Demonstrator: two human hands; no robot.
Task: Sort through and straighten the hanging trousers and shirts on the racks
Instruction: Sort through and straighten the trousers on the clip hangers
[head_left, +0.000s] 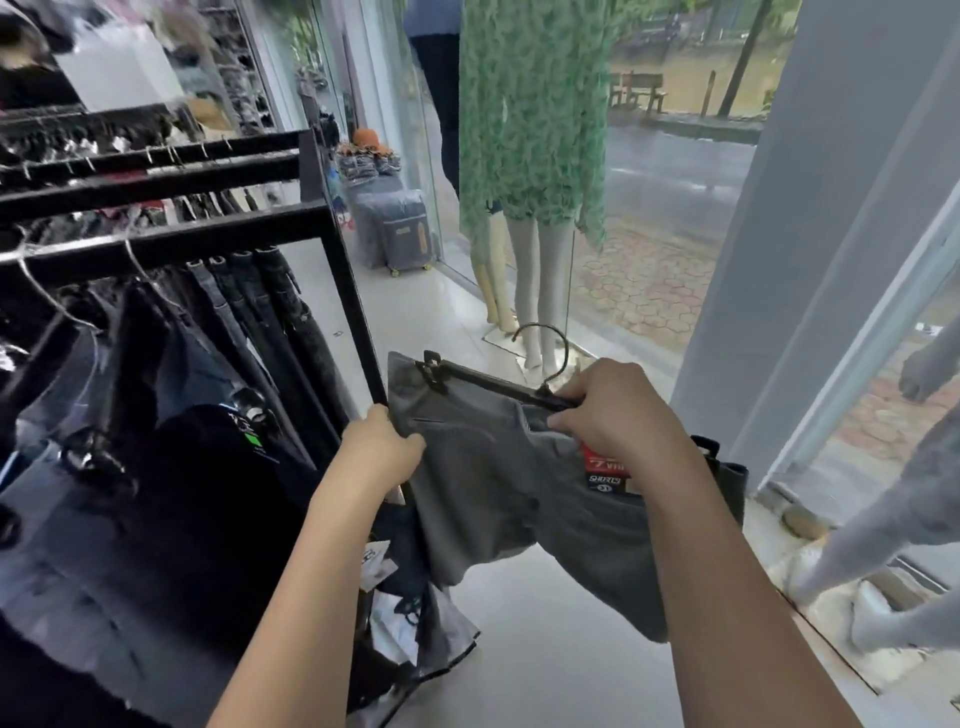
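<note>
A pair of grey shorts (498, 499) hangs off a black clip hanger (488, 382) in front of me, away from the rack. My left hand (382, 447) grips the left edge of the shorts at the waistband. My right hand (618, 410) pinches the hanger bar and the waistband near the right clip, just above a red and black paper tag (605, 470). The hanger's hook (550, 348) points up and away from me. The black metal rack (332, 244) stands to the left, with dark jeans (270, 312) and other dark trousers hanging on it.
Mannequins (530, 171) in a green patterned dress stand by the glass shopfront ahead. Another grey mannequin (893, 499) stands at the right by the window sill. A wrapped suitcase (395, 234) sits on the white tiled floor beyond the rack. More racks fill the far left.
</note>
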